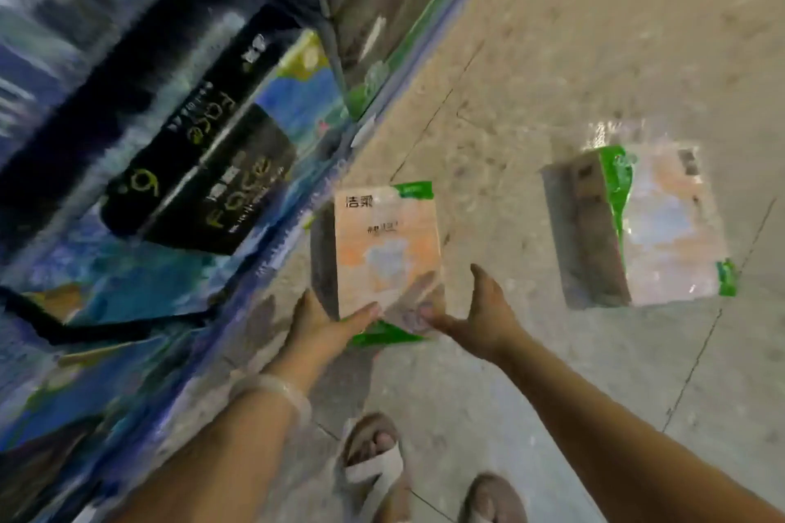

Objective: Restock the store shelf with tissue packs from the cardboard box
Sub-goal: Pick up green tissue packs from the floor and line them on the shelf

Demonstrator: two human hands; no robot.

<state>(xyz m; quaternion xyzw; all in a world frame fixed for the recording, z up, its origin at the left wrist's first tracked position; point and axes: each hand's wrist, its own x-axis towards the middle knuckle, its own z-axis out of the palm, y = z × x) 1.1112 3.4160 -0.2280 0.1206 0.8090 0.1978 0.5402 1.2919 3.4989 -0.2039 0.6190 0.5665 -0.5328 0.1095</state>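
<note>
Feet: beige strap sandals (374, 467) on speckled floor.
Left hand (323, 327): fingers clasp orange-and-green plastic tissue pack (384, 246), near end.
Right hand (480, 312): fingers spread, pinching same end.
Axis: long side points away, blue shelf (140, 268) leftward.

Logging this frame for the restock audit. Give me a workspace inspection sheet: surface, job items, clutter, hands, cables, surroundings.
Surface: speckled beige floor with thin seams.
Job's things: orange-and-green tissue pack held just above the floor; second tissue pack lies on the floor to the right, apart. Cardboard box not in view.
Clutter: nothing seen.
Hands: left hand grips the held pack's near left corner; right hand grips its near right edge, thumb raised.
Cables: nothing seen.
Surroundings: store shelf at left, blurred, holding black packs and blue packs; sandalled feet below.
</note>
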